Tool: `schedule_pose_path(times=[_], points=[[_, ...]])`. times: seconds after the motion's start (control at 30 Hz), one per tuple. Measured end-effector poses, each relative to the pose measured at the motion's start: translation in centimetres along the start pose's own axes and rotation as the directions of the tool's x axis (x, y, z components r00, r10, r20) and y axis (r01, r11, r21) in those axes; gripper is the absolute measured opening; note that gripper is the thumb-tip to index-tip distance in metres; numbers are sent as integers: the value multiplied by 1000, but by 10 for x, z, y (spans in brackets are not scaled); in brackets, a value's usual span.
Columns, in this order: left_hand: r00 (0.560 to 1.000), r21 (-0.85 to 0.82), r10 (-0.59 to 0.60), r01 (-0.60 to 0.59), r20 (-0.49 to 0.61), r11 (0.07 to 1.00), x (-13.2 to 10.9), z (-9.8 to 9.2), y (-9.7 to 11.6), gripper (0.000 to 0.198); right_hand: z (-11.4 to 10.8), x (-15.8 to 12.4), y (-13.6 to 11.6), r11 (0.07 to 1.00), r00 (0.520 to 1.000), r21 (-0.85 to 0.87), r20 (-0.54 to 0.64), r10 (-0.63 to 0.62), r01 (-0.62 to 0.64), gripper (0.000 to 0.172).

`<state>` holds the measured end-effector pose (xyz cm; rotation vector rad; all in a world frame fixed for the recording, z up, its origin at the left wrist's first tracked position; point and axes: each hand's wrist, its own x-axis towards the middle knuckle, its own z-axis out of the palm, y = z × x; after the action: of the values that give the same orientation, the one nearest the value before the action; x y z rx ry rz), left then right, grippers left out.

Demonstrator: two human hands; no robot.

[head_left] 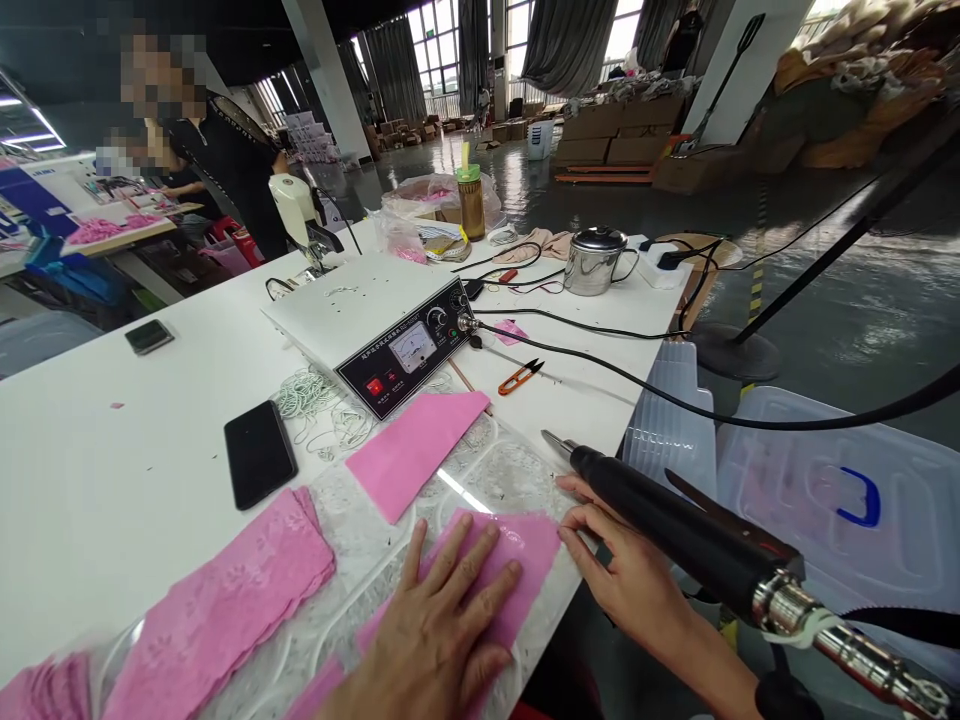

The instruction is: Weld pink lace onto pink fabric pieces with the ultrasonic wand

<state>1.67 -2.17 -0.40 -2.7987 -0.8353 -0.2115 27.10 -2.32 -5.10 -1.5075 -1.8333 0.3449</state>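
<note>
Left grip [431, 625] spread flat, empty, pressed on pink fabric piece [529, 548] at worktop [112, 480] near edge. Right grip [626, 580] just right of it, fingertips on piece's right edge; clasp on black handpiece [675, 525] lying across it not determinable. Handpiece axis near-right to far-left, tip just beyond piece. Second pink piece [412, 445] farther in.

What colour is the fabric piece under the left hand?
Plain pink. The fabric piece shows best in the head view, with the left hand flat on it.
</note>
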Motion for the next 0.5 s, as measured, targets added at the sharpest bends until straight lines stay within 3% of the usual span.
schedule_pose_path(times=[0.33,0.5], points=[[1000,47,-5,5,-6,999,-3,2,-2,59,5,3,-3,998,993,59,-115,-2,9,17],[1000,39,-3,3,-11,999,-2,3,-1,63,6,8,-10,998,993,68,-117,-8,16,14]])
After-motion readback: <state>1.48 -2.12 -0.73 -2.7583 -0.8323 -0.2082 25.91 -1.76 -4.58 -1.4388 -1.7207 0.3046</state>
